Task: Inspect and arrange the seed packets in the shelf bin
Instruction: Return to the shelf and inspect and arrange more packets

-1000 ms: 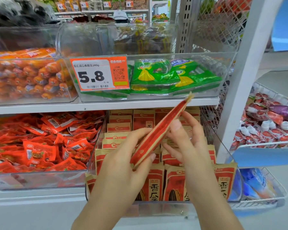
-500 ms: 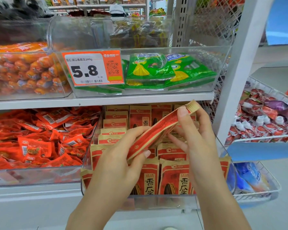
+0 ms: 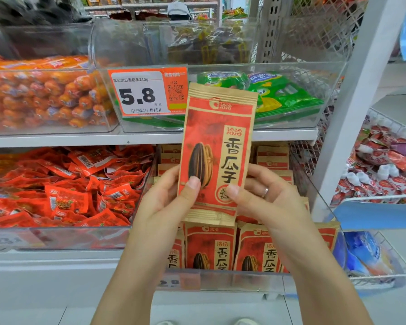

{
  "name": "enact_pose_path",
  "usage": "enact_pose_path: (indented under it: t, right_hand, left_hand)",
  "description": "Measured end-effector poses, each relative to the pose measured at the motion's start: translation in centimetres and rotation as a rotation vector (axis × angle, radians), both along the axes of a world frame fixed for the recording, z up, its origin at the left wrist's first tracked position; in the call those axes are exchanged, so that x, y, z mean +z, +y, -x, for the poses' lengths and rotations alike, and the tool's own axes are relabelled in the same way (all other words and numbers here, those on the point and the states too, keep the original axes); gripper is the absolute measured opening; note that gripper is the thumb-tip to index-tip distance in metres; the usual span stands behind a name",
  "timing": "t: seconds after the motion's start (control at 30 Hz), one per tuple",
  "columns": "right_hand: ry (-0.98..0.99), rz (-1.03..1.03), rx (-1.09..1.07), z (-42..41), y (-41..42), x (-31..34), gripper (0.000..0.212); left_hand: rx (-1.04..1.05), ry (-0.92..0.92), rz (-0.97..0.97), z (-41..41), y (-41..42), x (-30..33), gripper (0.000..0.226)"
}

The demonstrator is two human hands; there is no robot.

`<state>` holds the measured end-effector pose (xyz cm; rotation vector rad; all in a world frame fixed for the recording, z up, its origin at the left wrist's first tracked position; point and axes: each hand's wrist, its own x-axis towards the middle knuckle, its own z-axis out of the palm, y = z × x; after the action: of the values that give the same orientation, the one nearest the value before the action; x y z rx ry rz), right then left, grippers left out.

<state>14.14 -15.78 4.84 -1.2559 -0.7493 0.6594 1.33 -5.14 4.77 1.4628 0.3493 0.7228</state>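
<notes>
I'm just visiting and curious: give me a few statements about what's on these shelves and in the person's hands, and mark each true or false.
1. Both hands hold one seed packet. True: left hand, right hand.
2. The packet's printed front faces the camera. True.
3. The price tag reads 9.9. False: it reads 5.8.
4. The bin below the packet holds green bags. False: it holds matching red seed packets.
5. The right hand wears a ring. True.
</notes>
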Motion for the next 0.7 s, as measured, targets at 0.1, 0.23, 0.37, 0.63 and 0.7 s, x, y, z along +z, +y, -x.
enact_pose_path:
  t: [0.1, 0.23, 0.37, 0.63, 0.7]
  right_hand:
    - [-0.041, -0.005, -0.027, 0.2, 0.1, 0.0, 0.053]
    - [-0.154, -0.036, -0.100, 0.6, -0.2, 0.5, 0.039]
    - [-0.369, 0.016, -0.155, 0.5, -0.6, 1.7, 0.033]
    - [-0.592, 0.165, -0.100, -1.7, 1.3, 5.7, 0.007]
    - [-0.692, 0.194, -0.131, -2.1, 1.7, 6.1, 0.009]
  left_hand:
    - [0.074, -0.027, -0.039, -0.1, 0.2, 0.3, 0.032]
    - [0.153, -0.045, -0.185, -0.3, 0.9, 1.4, 0.029]
    - [0.163, -0.022, -0.316, -0.5, 2.1, 1.9, 0.022]
    - [0.256, 0.026, -0.403, -0.8, 3.9, 1.6, 0.027]
    - [0.286, 0.062, -0.427, -0.7, 4.4, 1.4, 0.024]
